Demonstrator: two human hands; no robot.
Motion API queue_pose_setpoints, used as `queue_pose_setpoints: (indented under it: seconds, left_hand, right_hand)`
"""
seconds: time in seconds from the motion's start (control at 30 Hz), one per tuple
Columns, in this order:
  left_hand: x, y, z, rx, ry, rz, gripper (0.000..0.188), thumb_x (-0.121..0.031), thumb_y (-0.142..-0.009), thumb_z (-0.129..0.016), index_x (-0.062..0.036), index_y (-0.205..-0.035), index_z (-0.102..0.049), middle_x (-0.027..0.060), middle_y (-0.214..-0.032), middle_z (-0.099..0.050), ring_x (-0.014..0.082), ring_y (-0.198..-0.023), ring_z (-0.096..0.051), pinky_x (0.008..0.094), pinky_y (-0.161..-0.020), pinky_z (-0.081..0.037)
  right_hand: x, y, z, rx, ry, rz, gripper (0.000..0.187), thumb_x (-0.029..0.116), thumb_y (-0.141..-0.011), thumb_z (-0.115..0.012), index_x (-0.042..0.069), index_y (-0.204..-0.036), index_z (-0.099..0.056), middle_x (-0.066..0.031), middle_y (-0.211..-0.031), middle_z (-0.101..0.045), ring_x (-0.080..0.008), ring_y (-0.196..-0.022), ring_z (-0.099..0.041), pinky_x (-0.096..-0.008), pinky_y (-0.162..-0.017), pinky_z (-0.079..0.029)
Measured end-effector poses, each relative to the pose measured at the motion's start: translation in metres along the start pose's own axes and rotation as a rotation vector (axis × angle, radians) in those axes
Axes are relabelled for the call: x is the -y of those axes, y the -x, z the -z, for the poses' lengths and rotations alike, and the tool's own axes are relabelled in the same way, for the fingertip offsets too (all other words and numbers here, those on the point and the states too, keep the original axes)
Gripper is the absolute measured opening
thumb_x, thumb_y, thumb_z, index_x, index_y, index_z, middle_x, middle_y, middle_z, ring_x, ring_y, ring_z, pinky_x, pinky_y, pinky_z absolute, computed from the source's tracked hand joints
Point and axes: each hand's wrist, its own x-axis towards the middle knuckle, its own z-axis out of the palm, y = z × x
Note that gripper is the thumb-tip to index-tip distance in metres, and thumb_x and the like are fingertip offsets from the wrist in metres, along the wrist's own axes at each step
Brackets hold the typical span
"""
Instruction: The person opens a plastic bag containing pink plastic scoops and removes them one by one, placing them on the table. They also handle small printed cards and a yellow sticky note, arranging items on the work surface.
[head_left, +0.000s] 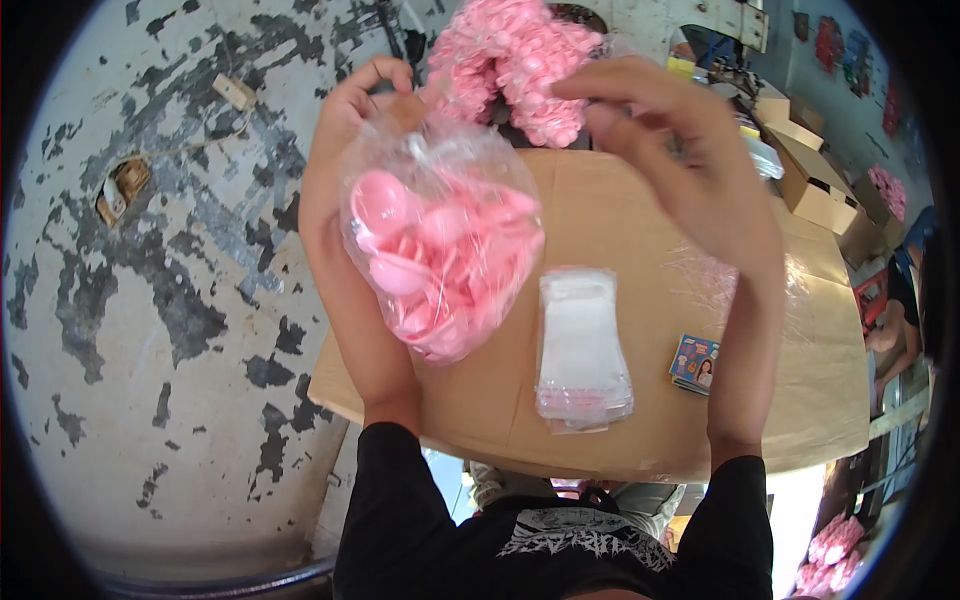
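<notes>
Looking down, we see a wall [180, 420] on the left, its pale paint flaking away to dark grey patches. Before us spreads the counter [480, 420], brown and rounded at its near edge. Past its right side we make out part of another person [900, 330], bent low, and nearer the far corner some open cardboard boxes [805, 175]. At the far edge of the counter we find a heap of pink bundles [540, 70], wrapped in clear film.

In front of the heap, to its left, a clear bag [440, 260] hangs in the air above the counter, plump with glossy pink plastic pieces, some with round bowls like scoops. The person's right grip [680, 150] is raised across from it, curled, with thumb and fingers parted. The left grip [375, 100] is at the gathered top of the bag, pinching it.

Below, near the middle of the counter, we have a stack of clear sleeves [582, 345], lying flat. Fine pale pink strands [700, 275] lie around the right forearm. Just beside that forearm sits a small pile of colourful cards [693, 362].
</notes>
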Motion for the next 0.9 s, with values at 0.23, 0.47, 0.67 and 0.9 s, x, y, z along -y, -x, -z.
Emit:
queue_pose_setpoints:
  seconds: [0.23, 0.47, 0.67, 0.9]
  left_hand:
    - [0.028, -0.022, -0.041, 0.206, -0.154, 0.087, 0.011, -0.001, -0.092, -0.061, -0.0052, -0.092, -0.051, -0.0006, -0.069, -0.063, 0.0006, -0.067, -0.056, 0.0175, -0.059, -0.042]
    - [0.042, -0.031, -0.04, 0.228, -0.27, 0.157, 0.017, -0.011, -0.093, -0.067, -0.0071, -0.089, -0.051, -0.0025, -0.069, -0.061, -0.0018, -0.059, -0.047, 0.0168, -0.053, -0.036]
    - [0.039, -0.017, -0.027, 0.267, -0.23, 0.06, 0.018, -0.017, -0.095, -0.063, -0.0032, -0.105, -0.058, 0.0031, -0.094, -0.064, 0.0052, -0.083, -0.055, 0.0224, -0.073, -0.045]
    - [0.036, -0.033, 0.003, 0.719, -0.256, 0.366, 0.033, -0.02, -0.095, -0.061, 0.0026, -0.12, -0.06, 0.0047, -0.111, -0.062, 0.0112, -0.099, -0.057, 0.027, -0.087, -0.046]
  right_hand:
    - [-0.036, 0.02, -0.042, -0.025, -0.04, -0.015, 0.025, 0.013, -0.087, -0.066, 0.003, -0.109, -0.065, -0.0135, -0.1, -0.069, -0.0325, -0.095, -0.064, -0.0391, -0.077, -0.052]
    - [-0.055, 0.016, -0.036, 0.161, -0.054, -0.038, 0.019, 0.013, -0.087, -0.065, -0.001, -0.1, -0.064, -0.0189, -0.091, -0.066, -0.0369, -0.081, -0.063, -0.0418, -0.072, -0.05]
    - [-0.051, 0.018, -0.057, -0.097, -0.12, -0.068, 0.016, 0.012, -0.089, -0.063, -0.001, -0.1, -0.062, -0.0195, -0.085, -0.065, -0.0383, -0.077, -0.063, -0.0424, -0.068, -0.05]
    - [-0.038, 0.022, -0.056, -0.122, -0.094, -0.127, 0.016, 0.011, -0.09, -0.067, 0.001, -0.102, -0.063, -0.011, -0.083, -0.068, -0.018, -0.071, -0.066, -0.0298, -0.067, -0.055]
